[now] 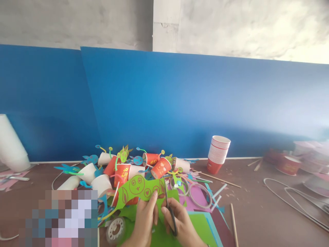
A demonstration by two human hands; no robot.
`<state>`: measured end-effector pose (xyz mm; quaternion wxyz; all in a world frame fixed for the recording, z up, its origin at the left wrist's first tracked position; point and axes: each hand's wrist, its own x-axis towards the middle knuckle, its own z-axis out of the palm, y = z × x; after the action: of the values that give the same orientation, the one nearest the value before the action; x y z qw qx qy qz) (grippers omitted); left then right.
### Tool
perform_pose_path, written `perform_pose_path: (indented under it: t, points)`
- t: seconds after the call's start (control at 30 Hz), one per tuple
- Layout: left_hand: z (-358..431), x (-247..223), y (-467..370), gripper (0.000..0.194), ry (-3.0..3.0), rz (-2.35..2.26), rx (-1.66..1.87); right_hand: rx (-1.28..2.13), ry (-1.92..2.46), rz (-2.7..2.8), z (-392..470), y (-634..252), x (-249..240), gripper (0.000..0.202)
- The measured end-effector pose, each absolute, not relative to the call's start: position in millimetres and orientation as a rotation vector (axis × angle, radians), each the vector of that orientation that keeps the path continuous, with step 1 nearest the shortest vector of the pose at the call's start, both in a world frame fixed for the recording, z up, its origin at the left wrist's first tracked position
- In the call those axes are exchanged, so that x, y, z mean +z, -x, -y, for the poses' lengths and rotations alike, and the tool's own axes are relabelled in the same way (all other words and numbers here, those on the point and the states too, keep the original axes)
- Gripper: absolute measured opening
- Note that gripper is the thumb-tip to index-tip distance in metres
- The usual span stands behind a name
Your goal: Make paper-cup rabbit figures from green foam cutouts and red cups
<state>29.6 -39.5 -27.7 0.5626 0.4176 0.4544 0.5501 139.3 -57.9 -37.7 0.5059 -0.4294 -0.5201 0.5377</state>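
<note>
My left hand (147, 214) pinches a strip of green paper (128, 190) by its lower edge, thumb on top. Drawn on the strip are a round face, small circles with hearts and leaf-like shapes. In my right hand (178, 219) is a pair of scissors (168, 202) with dark handles. Their blades point up and stand at the right end of the strip; whether they are parted I cannot tell. Beneath both hands lie green paper sheets (200, 226). A roll of tape (115, 230) rests left of my left hand.
Decorated paper cups (122, 175) lie heaped behind my hands. Tape rings (200, 195) sit on purple paper at the right. A stack of cups (218, 154) stands by the blue partition (180, 103). A wooden stick (233, 224) and a cable (290, 195) lie farther right. The lower left is pixelated.
</note>
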Motion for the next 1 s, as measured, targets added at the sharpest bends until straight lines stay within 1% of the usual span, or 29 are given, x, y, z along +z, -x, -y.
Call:
perform_pose_path:
  t: [0.13, 0.43, 0.67, 1.0]
  points:
    - [38.3, -28.3, -29.2, 0.058, -0.987, -1.071, 1.299, 1.300, 1.034, 1.256, 56.8, -140.1, -40.0, 0.052]
    - [35.4, -31.8, -28.1, 0.046, -1.007, -1.078, 1.297, 1.310, 1.038, 1.250, 56.8, -141.4, -39.1, 0.051]
    - [35.3, -31.8, -28.0, 0.043, -1.001, -1.076, 1.301, 1.305, 1.080, 1.256, 56.4, -142.6, -38.2, 0.052]
    - [33.7, -33.5, -26.9, 0.050, -0.926, -1.138, 1.273, 1.339, 1.092, 1.250, 55.8, -143.7, -44.3, 0.052]
